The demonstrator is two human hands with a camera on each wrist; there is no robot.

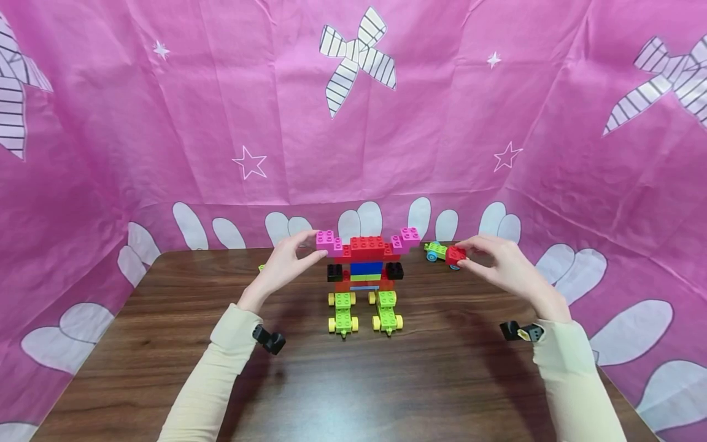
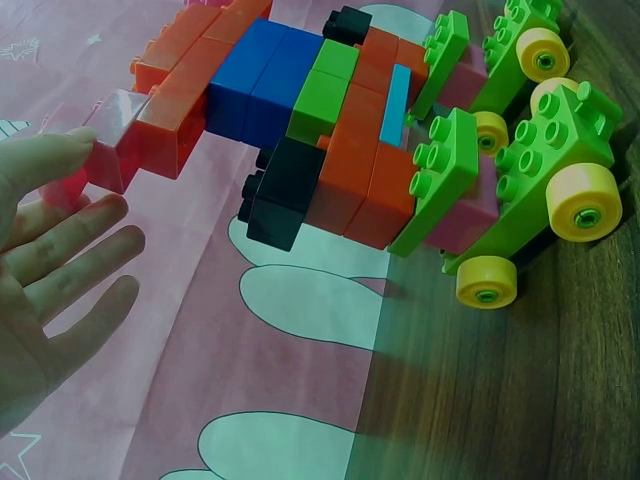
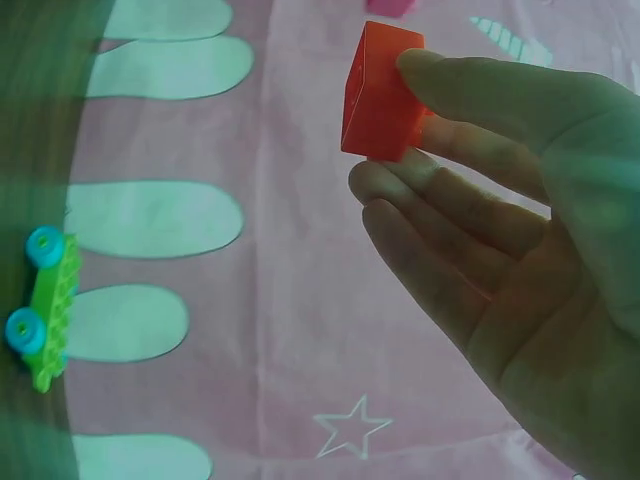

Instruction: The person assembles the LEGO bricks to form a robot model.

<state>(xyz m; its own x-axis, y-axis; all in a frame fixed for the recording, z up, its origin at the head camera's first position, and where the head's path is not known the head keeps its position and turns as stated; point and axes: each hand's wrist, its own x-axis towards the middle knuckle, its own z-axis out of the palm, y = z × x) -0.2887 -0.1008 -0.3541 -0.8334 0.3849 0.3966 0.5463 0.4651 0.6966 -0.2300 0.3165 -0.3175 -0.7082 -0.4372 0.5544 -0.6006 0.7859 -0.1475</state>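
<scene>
A tall figure of toy building bricks (image 1: 367, 247) stands mid-table, with red and blue bricks in its body and black bricks (image 2: 285, 200) at its sides. Its feet are two green wheeled bases (image 1: 343, 320) with yellow wheels. Stepped pink bricks stick out from both upper sides. My left hand (image 1: 284, 264) pinches the pink brick (image 1: 324, 240) at the upper left end between thumb and fingers. Off to the right of the figure, my right hand (image 1: 505, 265) holds a red brick (image 3: 385, 95) in the air, pinched by thumb and fingertips.
Behind the red brick, a green wheeled base (image 1: 436, 250) with blue wheels stands near the table's back edge. A bit of another green piece (image 1: 262, 267) shows behind my left hand. Pink patterned cloth (image 1: 353, 153) encloses the back and sides of the brown wooden table (image 1: 331, 393).
</scene>
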